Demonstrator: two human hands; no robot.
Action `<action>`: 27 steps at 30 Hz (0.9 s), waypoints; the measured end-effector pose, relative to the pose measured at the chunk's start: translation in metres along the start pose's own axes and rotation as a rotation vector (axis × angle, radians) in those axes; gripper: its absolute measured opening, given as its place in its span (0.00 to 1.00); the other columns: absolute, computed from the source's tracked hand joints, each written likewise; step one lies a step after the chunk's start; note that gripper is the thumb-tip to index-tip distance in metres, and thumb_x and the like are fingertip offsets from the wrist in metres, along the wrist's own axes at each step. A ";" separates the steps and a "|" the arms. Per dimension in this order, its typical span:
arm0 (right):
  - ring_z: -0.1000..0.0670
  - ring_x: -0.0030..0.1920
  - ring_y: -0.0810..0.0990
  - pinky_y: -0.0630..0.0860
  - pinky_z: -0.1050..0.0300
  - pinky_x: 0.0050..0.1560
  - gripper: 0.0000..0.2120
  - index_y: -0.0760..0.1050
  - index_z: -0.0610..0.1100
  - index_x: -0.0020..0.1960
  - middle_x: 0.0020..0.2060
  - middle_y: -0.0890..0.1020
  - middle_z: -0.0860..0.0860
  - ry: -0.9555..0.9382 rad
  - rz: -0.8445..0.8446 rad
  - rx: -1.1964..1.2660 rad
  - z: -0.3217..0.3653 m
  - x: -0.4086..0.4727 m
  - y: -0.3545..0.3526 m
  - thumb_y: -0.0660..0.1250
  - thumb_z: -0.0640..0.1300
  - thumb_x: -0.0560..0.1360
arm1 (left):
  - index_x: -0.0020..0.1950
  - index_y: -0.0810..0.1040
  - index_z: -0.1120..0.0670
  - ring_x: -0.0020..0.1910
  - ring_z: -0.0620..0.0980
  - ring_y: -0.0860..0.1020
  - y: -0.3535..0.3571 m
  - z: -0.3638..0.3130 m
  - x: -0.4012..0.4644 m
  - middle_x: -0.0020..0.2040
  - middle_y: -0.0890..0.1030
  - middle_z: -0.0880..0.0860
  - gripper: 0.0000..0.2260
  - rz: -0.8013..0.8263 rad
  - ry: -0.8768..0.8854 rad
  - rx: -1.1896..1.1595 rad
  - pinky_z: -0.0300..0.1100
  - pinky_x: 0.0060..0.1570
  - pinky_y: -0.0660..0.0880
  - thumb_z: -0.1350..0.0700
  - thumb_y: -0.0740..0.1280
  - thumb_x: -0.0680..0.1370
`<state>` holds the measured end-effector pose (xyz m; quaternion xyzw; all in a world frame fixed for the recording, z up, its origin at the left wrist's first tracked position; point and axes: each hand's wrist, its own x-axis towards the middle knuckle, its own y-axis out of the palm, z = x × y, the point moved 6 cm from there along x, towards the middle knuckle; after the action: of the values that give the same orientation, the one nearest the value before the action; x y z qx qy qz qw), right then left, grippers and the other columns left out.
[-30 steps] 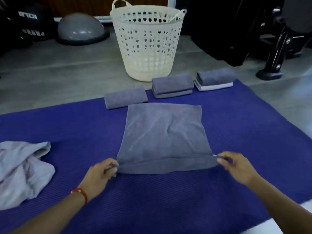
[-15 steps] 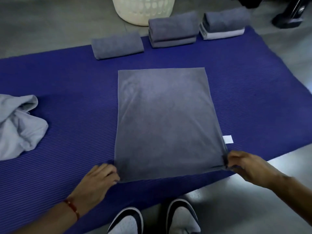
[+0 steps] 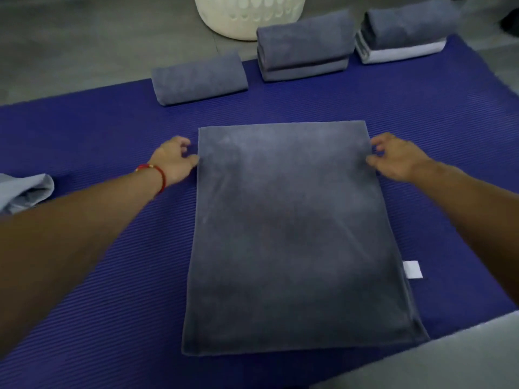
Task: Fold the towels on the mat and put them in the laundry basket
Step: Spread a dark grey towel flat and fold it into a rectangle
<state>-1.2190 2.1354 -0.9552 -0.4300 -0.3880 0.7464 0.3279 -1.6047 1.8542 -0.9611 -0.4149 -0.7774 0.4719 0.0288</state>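
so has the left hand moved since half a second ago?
Yes. The left hand went from the grey towel's near corner up its left edge to the far corner, toward the laundry basket.

Matt, soft grey cloth towel (image 3: 295, 226) on a ribbed blue foam mat (image 3: 118, 276); perforated plastic basket (image 3: 247, 15).

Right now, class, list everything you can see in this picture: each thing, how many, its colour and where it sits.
flat towel: one, dark grey, centre of mat
folded towels: about five in three piles, grey, one white, mat's far edge
crumpled towel: one, pale grey, left edge
mat: one, blue, on floor
basket: one, cream, beyond mat
tag: one, white, towel's right edge
bracelet: one, red, left wrist
left hand: at towel's far left corner
right hand: at far right corner
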 end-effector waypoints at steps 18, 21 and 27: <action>0.47 0.51 0.79 0.75 0.53 0.53 0.09 0.78 0.48 0.47 0.48 0.81 0.48 0.051 -0.183 0.272 0.021 0.085 -0.003 0.75 0.49 0.72 | 0.49 0.79 0.50 0.43 0.47 0.77 0.001 -0.012 0.091 0.44 0.79 0.51 0.04 0.079 -0.106 -0.218 0.43 0.41 0.77 0.56 0.74 0.78; 0.50 0.47 0.78 0.74 0.57 0.52 0.11 0.77 0.48 0.49 0.45 0.80 0.49 -0.002 -0.288 0.249 0.022 0.086 -0.021 0.77 0.48 0.73 | 0.45 0.78 0.50 0.45 0.50 0.79 -0.008 -0.014 0.095 0.43 0.81 0.52 0.07 0.052 -0.060 -0.267 0.45 0.42 0.77 0.58 0.75 0.77; 0.43 0.59 0.79 0.75 0.50 0.60 0.17 0.73 0.44 0.59 0.57 0.80 0.44 0.049 -0.372 0.197 0.026 0.082 -0.014 0.74 0.49 0.76 | 0.48 0.80 0.51 0.49 0.52 0.83 -0.007 -0.013 0.099 0.49 0.84 0.54 0.13 -0.113 -0.136 -0.058 0.50 0.55 0.81 0.49 0.80 0.71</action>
<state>-1.2738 2.2017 -0.9667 -0.3346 -0.3777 0.6966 0.5100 -1.6686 1.9285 -0.9827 -0.3382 -0.8131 0.4737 -0.0097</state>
